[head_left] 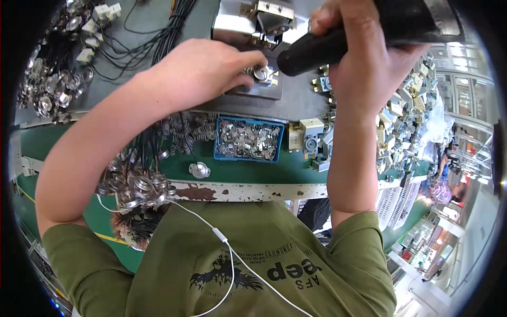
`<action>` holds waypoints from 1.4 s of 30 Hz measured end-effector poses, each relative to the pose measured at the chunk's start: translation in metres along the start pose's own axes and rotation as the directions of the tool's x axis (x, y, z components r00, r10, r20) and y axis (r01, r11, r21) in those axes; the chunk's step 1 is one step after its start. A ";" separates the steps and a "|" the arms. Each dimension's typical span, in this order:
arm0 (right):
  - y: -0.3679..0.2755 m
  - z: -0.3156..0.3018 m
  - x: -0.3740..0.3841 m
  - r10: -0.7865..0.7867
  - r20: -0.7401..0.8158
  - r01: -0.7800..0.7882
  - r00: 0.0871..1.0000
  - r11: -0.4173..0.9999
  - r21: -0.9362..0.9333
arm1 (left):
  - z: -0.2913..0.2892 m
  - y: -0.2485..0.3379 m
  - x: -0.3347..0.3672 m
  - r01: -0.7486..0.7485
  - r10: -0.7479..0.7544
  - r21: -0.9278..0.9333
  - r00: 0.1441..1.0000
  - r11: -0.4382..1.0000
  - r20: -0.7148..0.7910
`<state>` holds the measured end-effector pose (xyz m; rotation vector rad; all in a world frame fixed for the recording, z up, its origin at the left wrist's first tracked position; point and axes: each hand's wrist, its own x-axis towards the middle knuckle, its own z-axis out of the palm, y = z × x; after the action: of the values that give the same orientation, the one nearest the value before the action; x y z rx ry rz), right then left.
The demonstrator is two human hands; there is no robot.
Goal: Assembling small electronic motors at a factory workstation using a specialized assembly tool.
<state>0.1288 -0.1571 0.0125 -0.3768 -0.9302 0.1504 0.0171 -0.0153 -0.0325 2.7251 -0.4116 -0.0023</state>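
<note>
The right hand (364, 58) is wrapping closed around a black handle (317, 50), its upper end cut off. The handle is slanting down-left toward a small metal part (260, 73), which the left hand (203, 71) is pinching.

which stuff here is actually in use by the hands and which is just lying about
In use:
- left hand, fingers on a small round metal part
- metal plate under that part
- right hand, gripping a black handle
- metal fixture behind the part

Lying about:
- blue tray of small metal clips
- wired round parts at the bench edge
- beige blocks
- lone round disc
</note>
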 end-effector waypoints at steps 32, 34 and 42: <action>-0.081 -0.010 0.006 0.199 0.047 -0.102 0.979 0.672 -0.734 | 0.035 0.054 -0.007 -0.591 0.557 0.208 0.805 0.779 0.203; -0.089 -0.008 0.014 0.197 0.084 -0.083 0.977 0.711 -0.698 | 0.040 0.053 -0.007 -0.630 0.588 0.219 0.775 0.745 0.232; -0.066 0.032 0.037 -0.096 0.025 0.071 0.995 0.519 -0.852 | 0.044 0.056 -0.024 -0.510 0.495 0.105 0.857 0.854 0.141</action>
<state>0.1221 -0.1998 0.0827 -1.2631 -0.9437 -0.4455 -0.0243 -0.0742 -0.0543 2.6693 -1.1911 0.0197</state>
